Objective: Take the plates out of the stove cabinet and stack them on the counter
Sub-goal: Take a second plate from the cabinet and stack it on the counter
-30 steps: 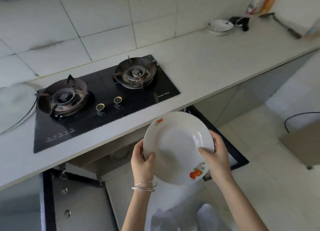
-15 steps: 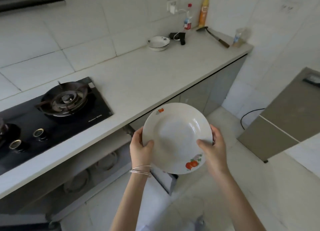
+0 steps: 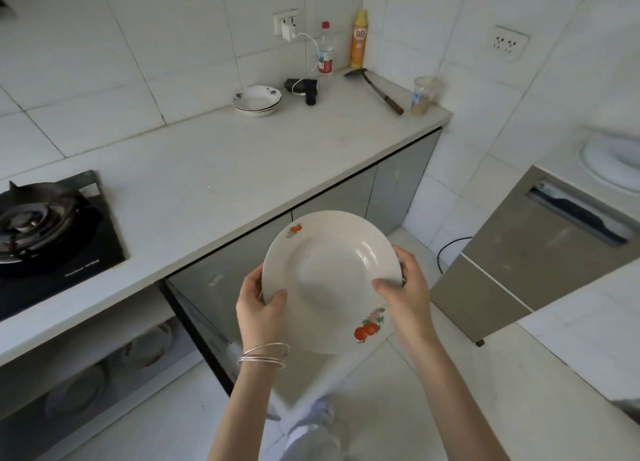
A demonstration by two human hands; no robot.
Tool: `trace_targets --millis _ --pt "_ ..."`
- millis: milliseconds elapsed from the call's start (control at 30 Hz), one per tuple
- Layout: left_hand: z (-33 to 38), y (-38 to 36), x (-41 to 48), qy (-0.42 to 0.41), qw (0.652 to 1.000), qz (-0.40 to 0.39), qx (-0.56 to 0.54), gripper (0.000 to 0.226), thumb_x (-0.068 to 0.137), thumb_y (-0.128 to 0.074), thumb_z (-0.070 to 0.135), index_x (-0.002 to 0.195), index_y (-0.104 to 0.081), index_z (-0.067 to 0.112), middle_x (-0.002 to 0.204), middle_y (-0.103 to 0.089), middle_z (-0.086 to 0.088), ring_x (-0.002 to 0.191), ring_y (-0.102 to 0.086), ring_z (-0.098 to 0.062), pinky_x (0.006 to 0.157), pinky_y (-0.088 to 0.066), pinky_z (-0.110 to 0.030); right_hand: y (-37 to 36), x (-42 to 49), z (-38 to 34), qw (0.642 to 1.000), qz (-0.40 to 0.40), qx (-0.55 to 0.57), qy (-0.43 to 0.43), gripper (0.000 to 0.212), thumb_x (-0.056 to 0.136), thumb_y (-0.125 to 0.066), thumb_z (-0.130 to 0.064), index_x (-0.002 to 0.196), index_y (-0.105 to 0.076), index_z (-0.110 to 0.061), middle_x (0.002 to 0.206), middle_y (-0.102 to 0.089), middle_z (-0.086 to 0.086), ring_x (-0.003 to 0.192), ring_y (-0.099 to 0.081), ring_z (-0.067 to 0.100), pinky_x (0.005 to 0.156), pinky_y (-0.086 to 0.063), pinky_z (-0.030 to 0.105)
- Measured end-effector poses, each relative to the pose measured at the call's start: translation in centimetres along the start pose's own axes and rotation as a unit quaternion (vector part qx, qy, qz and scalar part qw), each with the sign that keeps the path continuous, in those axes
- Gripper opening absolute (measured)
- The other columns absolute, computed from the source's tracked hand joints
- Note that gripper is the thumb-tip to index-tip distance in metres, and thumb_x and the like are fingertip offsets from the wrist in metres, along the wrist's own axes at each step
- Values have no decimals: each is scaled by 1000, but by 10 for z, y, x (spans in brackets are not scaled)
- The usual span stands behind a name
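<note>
Just off the front edge of the counter [image 3: 225, 170], over the floor, a white plate [image 3: 329, 280] with fruit prints is held up in the air between both hands. The left hand [image 3: 259, 308] pinches its left rim, thumb laid on the face and fingers hidden behind. The right hand [image 3: 407, 294] pinches the right rim the same way, with the fingers curled round the edge. The plate is tilted, its face turned up toward the camera, and it touches nothing but the hands.

Lower left, under the stove [image 3: 41, 225], the stove cabinet [image 3: 104, 367] stands open, and at least two more plates [image 3: 149, 346] lie dimly inside it, so the job looks to be partway done.

Across the counter's depth, near its back edge by the wall and toward the right end, a small stack [image 3: 257, 100] of white dishes sits just beside a dark charger [image 3: 310, 92]. That stack lies ahead of the held plate and a little to its left, roughly in line with the left hand, which is therefore slightly the nearer one. Being round, the plate has no long axis to line up. It would probably need levelling and a forward carry over the bare counter before it could settle onto the stack.
</note>
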State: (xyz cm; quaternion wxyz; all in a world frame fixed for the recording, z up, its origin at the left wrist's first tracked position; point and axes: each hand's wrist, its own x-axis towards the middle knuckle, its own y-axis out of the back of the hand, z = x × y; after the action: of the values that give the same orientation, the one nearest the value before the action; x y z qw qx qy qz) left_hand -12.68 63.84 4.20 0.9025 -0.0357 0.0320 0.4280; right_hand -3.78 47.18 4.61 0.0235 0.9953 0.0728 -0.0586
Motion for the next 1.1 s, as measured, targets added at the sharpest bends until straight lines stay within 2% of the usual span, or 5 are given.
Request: trace_targets --millis 167,500,667,833,1100 --pt "-11 -28 42 6 999 14 37 44 74 -53 -14 113 -56 6 100 -62 -2 90 -59 -15 70 -46 -14 -7 54 5 999 -12 -34 -6 53 62 -58 -2 105 -55 -33 101 -64 -6 94 -62 14 74 -53 32" --pt "16 -88 182 -8 999 42 4 45 61 -54 5 105 -53 16 93 -59 12 84 -55 1 62 -43 -2 -64 206 -38 997 -44 -60 35 55 64 -57 -3 115 -55 -25 103 -65 -4 92 -62 10 69 -49 26" --pt "21 -106 242 -6 997 77 27 47 73 -51 -17 110 -55 12 96 -59 3 86 -56 -12 66 -45 -11 -96 271 -44 994 -70 -76 45 57 65 -56 2 114 -56 -28 105 -64 -4 95 -62 15 73 -55 36" --pt "14 -120 297 15 994 106 16 47 73 -49 -17 107 -54 16 94 -59 7 83 -56 -8 64 -45 -13 -129 329 -45 993 -81 -82 39 59 70 -57 9 121 -52 -21 110 -61 -4 98 -58 12 67 -46 20" --pt "5 -164 412 43 985 168 17 47 72 -49 -12 115 -56 6 102 -59 -3 80 -55 -6 60 -44 -5 -185 457 -39 988 -127 -84 20 62 70 -56 10 123 -52 -22 112 -61 -3 102 -57 16 83 -52 34"
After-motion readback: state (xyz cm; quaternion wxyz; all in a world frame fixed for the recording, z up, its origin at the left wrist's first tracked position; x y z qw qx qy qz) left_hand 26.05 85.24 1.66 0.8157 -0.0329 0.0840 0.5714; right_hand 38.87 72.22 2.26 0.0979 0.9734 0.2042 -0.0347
